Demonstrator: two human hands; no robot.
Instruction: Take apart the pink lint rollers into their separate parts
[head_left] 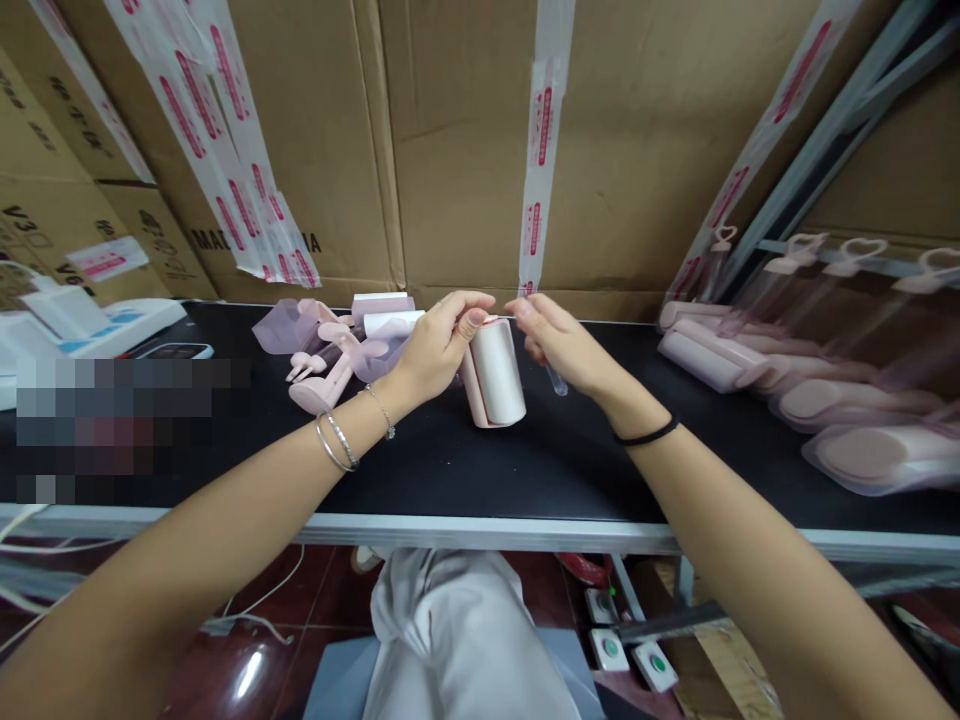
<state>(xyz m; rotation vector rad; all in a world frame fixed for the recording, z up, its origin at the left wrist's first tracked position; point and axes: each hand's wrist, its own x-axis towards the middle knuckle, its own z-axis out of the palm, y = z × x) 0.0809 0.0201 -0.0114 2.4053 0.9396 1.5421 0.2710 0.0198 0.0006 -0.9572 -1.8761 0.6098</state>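
Observation:
A lint roller (501,375) with a white roll and a pale pink casing stands almost upright, slightly tilted, in front of me on the black table. My left hand (439,345) is at its upper left, thumb and fingers bent around the top end; the palm side is hidden. Across from it, my right hand (559,345) has its fingers curled and pinched near the roller's top. Below those fingers pokes the rounded tip of a clear rod (556,381); its upper part is hidden in the hand.
Pink and lilac parts (330,365) lie in a pile at left. On the right are several pink rollers (862,450), blurred, some with heart-shaped loops. A white power strip (127,325) and a phone-like device (174,351) sit far left. Cardboard boxes (457,150) wall the back.

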